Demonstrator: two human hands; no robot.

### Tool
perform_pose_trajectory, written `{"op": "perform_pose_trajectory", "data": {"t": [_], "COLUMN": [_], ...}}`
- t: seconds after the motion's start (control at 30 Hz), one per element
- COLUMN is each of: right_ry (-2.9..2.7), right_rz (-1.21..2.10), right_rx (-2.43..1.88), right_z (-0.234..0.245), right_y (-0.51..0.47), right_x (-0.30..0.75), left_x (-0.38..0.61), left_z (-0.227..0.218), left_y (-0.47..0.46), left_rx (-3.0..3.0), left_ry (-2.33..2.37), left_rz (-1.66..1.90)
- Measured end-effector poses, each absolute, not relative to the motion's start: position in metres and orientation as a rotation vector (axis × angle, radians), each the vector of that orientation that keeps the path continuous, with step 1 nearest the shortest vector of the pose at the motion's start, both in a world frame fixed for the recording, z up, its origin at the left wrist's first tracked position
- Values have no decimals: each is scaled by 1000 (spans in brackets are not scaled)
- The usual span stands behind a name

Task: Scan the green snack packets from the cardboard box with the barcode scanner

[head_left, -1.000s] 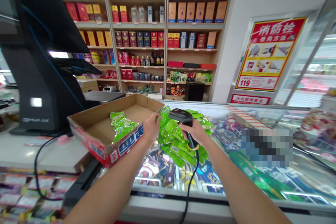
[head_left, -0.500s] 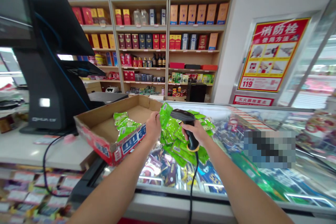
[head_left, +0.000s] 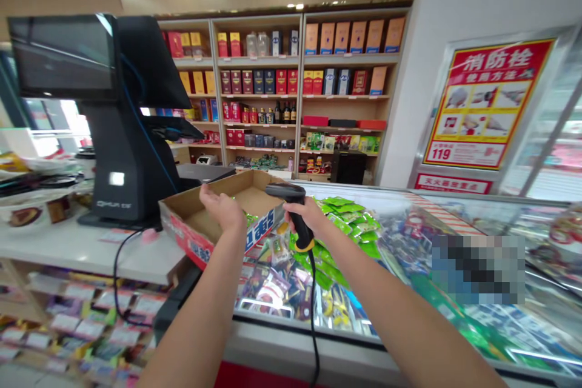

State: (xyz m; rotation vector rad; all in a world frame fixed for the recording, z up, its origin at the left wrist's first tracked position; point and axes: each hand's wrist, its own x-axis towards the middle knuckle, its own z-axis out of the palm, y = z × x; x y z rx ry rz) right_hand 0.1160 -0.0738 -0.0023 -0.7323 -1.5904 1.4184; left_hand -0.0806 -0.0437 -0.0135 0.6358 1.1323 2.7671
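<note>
My right hand is wrapped round the grip of a black barcode scanner, held upright over the glass counter with its head toward the left. My left hand is above the cardboard box, fingers loosely spread, and nothing shows in it. Behind that hand a bit of green packet is visible inside the box; the rest there is hidden. A pile of green snack packets lies on the glass just beyond my right hand.
A point-of-sale terminal stands on the white counter at left. The scanner's black cable hangs over the front edge. Beneath the glass are many packaged goods. Shelves of boxed bottles line the back wall.
My left hand has let go of a green packet and moved left over the box. The scanner in my right hand has shifted left. The view has turned left.
</note>
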Motion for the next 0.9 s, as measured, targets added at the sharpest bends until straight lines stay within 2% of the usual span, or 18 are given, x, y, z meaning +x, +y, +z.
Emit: {"op": "perform_pose_trajectory", "data": {"t": [0.13, 0.27, 0.37, 0.53, 0.63, 0.73, 0.9], "right_ry": [-1566, -1504, -1423, -1308, -1232, -1213, -1277], "right_rz": [1415, 1386, 1355, 1307, 1289, 1281, 1236], "right_rx": [-718, -758, -795, -882, -890, -903, -963], "right_z": [-10, -17, -20, -29, -40, -52, -56], "right_y": [-77, -73, -68, -62, -59, -57, -59], "right_x": [122, 144, 164, 199, 215, 224, 223], "left_x": [-74, -41, -14, 19, 26, 24, 18], "left_z": [-9, -19, -33, -51, -60, -71, -78], "left_y": [-60, -61, -50, -29, -25, -27, -24], "left_rx": [941, 1319, 1661, 2140, 2223, 2201, 2140], "left_ry": [1156, 1144, 1248, 1820, 2099, 2195, 2169], "left_rz": [2868, 2748, 2395, 1292, 823, 677, 764]}}
